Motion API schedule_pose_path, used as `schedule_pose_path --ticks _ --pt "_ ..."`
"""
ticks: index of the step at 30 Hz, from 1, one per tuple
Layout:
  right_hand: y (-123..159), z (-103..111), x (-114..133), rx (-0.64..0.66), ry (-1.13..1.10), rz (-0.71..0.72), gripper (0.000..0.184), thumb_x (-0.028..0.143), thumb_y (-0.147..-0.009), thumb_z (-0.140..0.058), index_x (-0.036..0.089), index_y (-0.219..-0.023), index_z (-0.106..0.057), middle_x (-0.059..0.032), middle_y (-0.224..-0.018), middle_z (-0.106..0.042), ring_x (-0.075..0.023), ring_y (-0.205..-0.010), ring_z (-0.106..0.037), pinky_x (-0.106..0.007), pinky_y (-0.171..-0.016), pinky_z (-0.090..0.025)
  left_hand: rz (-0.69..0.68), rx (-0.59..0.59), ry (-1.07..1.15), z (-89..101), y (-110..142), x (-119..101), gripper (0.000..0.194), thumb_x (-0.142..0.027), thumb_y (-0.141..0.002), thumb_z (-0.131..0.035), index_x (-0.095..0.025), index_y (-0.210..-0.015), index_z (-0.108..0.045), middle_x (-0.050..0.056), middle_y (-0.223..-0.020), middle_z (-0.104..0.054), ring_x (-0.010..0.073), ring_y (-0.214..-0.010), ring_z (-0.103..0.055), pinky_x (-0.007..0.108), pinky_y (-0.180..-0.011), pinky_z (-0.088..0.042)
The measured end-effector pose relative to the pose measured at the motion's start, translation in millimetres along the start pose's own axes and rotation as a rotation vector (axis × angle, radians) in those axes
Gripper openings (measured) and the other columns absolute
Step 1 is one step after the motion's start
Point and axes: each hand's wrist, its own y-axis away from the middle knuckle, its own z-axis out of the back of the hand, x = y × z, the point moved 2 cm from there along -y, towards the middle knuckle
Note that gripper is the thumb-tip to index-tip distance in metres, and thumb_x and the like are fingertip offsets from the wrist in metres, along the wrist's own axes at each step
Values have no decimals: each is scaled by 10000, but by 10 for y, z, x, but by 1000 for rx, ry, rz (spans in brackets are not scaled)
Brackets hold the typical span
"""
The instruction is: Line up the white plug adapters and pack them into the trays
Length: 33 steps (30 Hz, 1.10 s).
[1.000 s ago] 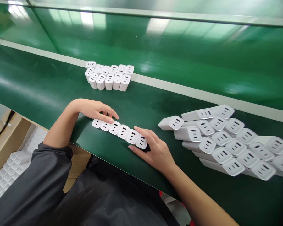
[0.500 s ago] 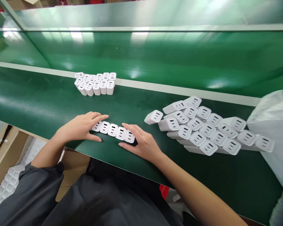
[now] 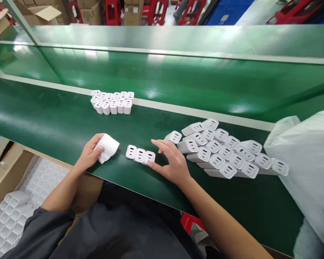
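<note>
White glare spots the green panel (image 3: 194, 79) while frame edges look stretched

The left hand (image 3: 93, 153) grips at least one white charger (image 3: 109, 145) above the green bench (image 3: 56, 118). The right hand (image 3: 174, 162) is spread, thumb tip at the right end of a row of three chargers (image 3: 140, 155); contact cannot be confirmed. A cluster of tilted chargers (image 3: 226, 152) lies to the right, beside a plastic bag (image 3: 307, 162). A double row of chargers (image 3: 113, 105) stands near the rear strip (image 3: 172, 107).
</note>
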Motion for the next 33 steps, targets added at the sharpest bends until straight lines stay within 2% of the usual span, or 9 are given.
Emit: schedule_pose_path --ticks 4,8,11,14,16,20,24,28,33 --pt "-251 45 314 53 -37 181 531 343 -903 -679 236 -1385 -483 -115 -1174 -656 -249 -998 -655 -406 -848 -570 303 -166 706 -79 305 106 706 -879 -774 -414 -231 -989 -594 22 -792 -609 156 -624 -563 284 -528 -486" --pt "-622 -210 744 264 -34 406 396 363 -948 -614 177 -1290 -540 -125 -1214 -649 -243 -1038 -621 -390 -873 -536 375 -236 933 -181 510 188 651 -850 -775 -484 -227 -919 -609 12 -747 -587 144 -611 -559 279 -540 -510" --pt "-854 -549 1038 430 46 541 318 324 -959 -575 154 -1228 -581 -119 -1175 -653 -246 -1019 -598 -380 -792 -507 384 -329 978 -217 677 275 602 -814 -826 -457 -260 -973 -640 34 -824 -654 198 -791 -661 309 -697 -562" --pt "-995 -899 1297 521 105 692 196 208 -904 -595 147 -1088 -623 -105 -1076 -660 -234 -935 -582 -366 -708 -452 337 -480 1006 -179 856 349 565 -758 -877 -443 -281 -1123 -621 37 -1104 -691 218 -1137 -638 306 -934 -541" --pt "-1058 -1096 1452 539 91 812 149 160 -877 -587 150 -1019 -629 -93 -1011 -656 -218 -876 -562 -357 -676 -413 300 -550 924 -92 979 412 668 -787 -887 -347 -256 -1222 -577 63 -1232 -664 245 -1240 -591 346 -1010 -518" --pt "-1164 -1415 1718 627 46 986 187 141 -834 -629 164 -1020 -622 -86 -1019 -630 -214 -883 -533 -347 -689 -379 266 -600 458 264 1368 655 704 -753 -933 -187 -266 -1301 -538 82 -1308 -645 268 -1229 -600 378 -965 -537" --pt "-1225 -1799 1990 806 50 1122 239 158 -889 -608 199 -1124 -622 -102 -1072 -607 -226 -949 -533 -328 -702 -364 333 -817 148 790 2111 1026 676 -735 -911 -324 -229 -1309 -528 113 -1239 -658 277 -1123 -610 447 -956 -520" --pt "-1208 -2400 2348 991 78 1260 256 154 -970 -504 217 -1180 -636 -109 -1065 -617 -220 -999 -565 -311 -733 -381 495 -1088 -238 1256 2975 1364 461 -570 -857 -564 -211 -1143 -618 116 -1209 -647 329 -1221 -506 564 -1135 -310" --pt "-1113 -3255 2916 1123 184 1327 321 113 -958 -492 197 -1231 -638 -131 -1089 -672 -233 -970 -643 -302 -723 -424 611 -1283 -540 1469 3506 1704 308 -371 -891 -475 -178 -1064 -642 149 -1151 -651 343 -1198 -510 585 -1103 -327"
